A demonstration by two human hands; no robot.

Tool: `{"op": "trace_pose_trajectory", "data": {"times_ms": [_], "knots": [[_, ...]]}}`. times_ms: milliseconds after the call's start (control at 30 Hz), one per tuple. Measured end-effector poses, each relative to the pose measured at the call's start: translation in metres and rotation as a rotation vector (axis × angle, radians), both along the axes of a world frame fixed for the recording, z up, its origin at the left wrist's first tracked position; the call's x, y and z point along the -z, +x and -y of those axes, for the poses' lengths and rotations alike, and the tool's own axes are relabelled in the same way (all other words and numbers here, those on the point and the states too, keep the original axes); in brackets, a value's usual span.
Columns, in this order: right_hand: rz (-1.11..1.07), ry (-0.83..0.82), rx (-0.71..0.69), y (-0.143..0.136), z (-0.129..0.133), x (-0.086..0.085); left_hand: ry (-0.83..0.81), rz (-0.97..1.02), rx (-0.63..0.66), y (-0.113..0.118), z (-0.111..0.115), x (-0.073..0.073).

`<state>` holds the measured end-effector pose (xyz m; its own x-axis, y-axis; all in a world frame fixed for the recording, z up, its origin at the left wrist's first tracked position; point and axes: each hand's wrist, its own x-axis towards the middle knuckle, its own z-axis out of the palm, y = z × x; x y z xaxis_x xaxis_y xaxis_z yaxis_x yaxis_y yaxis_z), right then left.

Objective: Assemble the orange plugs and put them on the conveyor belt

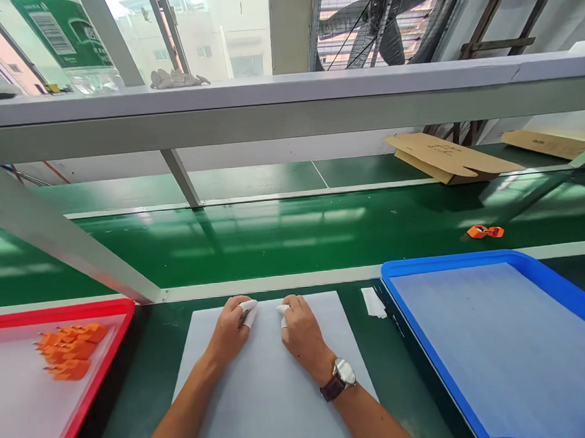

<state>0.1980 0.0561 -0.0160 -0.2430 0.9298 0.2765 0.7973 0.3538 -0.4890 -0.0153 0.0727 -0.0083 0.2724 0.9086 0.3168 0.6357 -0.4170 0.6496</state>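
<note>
My left hand (234,331) rests on a white sheet (269,394), its fingers curled and white covers on the thumb and index fingertip. A dark gap shows between those two tips, and I see no object in it. Close by on the same sheet, my right hand (304,335) is also closed, with white covers on its thumb and index finger. Nothing shows in its fingers, though their inner side is partly hidden. A watch (340,378) with a dark strap is on the right wrist. The two hands are a short distance apart.
Left, a red tray (128,309) bears several small orange parts (71,348). Right stands a blue tray (446,263) with a pale lining. Another orange piece (484,231) lies on the green belt (293,229) near flattened cardboard (448,156). A metal beam (285,119) crosses above.
</note>
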Motion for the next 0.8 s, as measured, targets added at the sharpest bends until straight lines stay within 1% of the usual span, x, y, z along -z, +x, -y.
{"op": "trace_pose_trajectory", "data": {"times_ms": [133,300,500,800], "knots": [[0.007,0.023,-0.014,0.0023,0.0017,0.0005,-0.002,0.008,0.006,-0.001,-0.001,-0.0001],[-0.031,0.036,-0.03,0.006,0.0056,0.0007,-0.001,-0.034,0.011,-0.0018,-0.0008,-0.001],[-0.057,0.103,-0.02,0.005,0.0067,0.0009,-0.065,-0.042,-0.006,-0.0001,0.0009,-0.0042],[0.038,0.14,-0.023,0.0033,0.0032,0.005,-0.07,0.037,-0.017,0.0019,0.0008,-0.0085]]}}
